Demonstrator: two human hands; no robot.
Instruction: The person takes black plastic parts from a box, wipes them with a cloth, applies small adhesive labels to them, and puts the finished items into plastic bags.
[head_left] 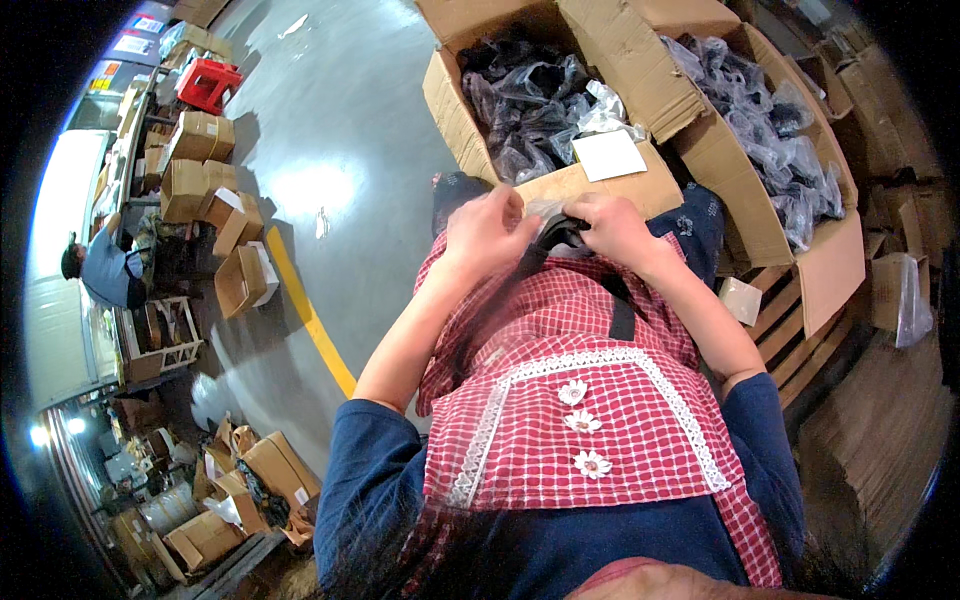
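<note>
Overhead, the biggest things are two open cardboard boxes: the near box [470, 110] straight ahead of the person's lap, packed with dark items in clear plastic bags, and a second box [790, 230] to its right, filled the same way. A white card [610, 155] lies on the near box's front flap. Just below that flap, both hands meet over the lap. The left hand [485, 232] and the right hand [615, 228] each pinch a small black strap piece [562, 234], fingers curled tight on it. It looks dark, narrow and flexible, with a clear bag [545, 208] partly about it. Working it well likely means keeping a firm two-sided pinch, close to the body, so the strap stays taut and controlled.
</note>
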